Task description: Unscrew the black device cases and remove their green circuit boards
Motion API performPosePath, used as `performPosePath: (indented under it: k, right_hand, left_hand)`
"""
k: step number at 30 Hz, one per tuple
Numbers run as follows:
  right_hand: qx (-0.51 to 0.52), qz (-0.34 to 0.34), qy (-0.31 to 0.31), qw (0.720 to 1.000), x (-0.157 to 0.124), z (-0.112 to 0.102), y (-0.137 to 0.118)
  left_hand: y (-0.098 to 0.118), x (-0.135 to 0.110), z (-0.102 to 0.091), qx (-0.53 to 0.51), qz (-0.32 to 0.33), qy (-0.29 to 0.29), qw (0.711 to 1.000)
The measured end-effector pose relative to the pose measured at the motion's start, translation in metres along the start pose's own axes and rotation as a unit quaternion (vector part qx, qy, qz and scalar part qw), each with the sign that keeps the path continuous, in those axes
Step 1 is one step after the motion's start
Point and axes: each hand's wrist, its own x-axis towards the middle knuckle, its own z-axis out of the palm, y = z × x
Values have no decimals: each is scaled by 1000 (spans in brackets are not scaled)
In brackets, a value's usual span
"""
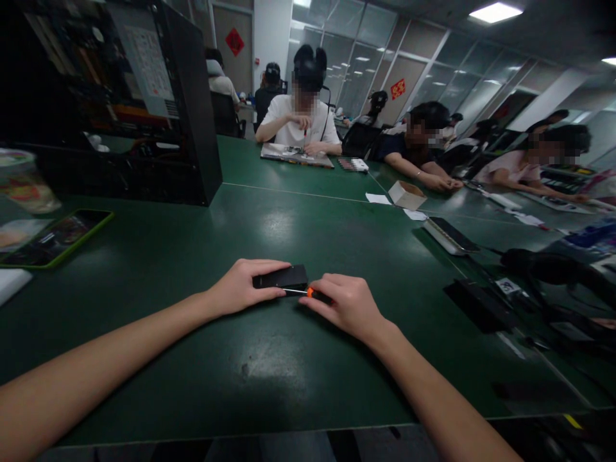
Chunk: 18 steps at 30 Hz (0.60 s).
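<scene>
A small flat black box-shaped device (282, 277) rests on the green table in front of me. My left hand (243, 287) grips its left end, fingers along the far edge and thumb on the near edge. In my right hand (347, 301) is a screwdriver (312, 293) with an orange and black handle. Its thin metal shaft points left and lies against the near side of the device, by my left thumb. Whether the tip is inside a seam, I cannot tell.
A computer case (187, 109) stands at the back left, near a phone (58, 237) and a plastic cup (26, 183). On the right lie a small open box (407, 194), a dark flat piece (481, 305) and cables. Several people work across the green table (158, 244).
</scene>
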Motion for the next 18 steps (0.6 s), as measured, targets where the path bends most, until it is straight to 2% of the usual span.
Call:
performPosePath:
  k: [4,8,12,18]
  right_hand:
    - [-70,-28,8,997,2,2,-6]
    - [-28,-13,31,999,3,13,-11]
    - [28,30,24,999,1,22,-13]
    - [44,41,15,998,0,23,-11]
  left_hand:
    - [0,0,1,-5,5,2,1000]
    - [-1,0,1,-10,5,4,1000]
    - [0,1,1,-24,10,1,1000]
    - [2,1,1,-7,11,9,1000]
